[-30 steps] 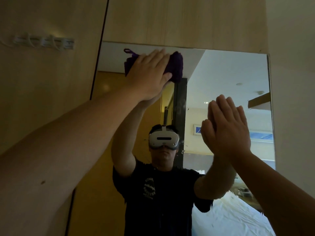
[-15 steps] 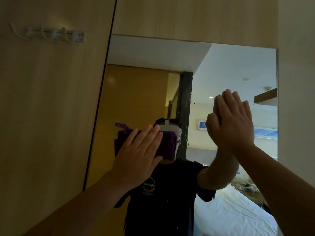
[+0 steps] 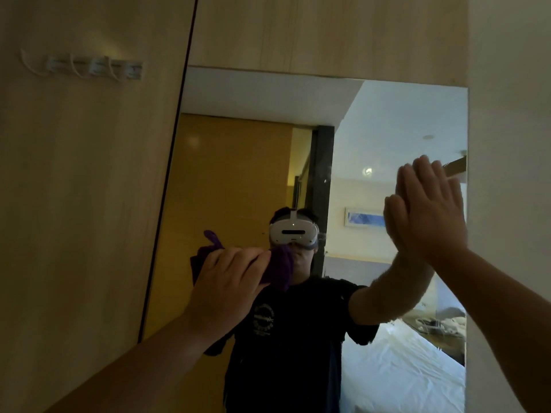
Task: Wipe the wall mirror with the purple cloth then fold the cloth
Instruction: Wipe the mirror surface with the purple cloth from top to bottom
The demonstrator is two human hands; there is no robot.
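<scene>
2 bare hands reach up to a wall mirror (image 3: 387,129) set in pale wood panelling (image 3: 74,204). Near the mirror's left edge, the left hand (image 3: 223,290) presses a bunched purple cloth (image 3: 278,268) against the glass, fingers laid over it. Near the right edge, the right hand (image 3: 429,210) rests flat on the glass, fingers straight, holding nothing. A row of hooks (image 3: 95,67) hangs on the panelling at upper left.
</scene>
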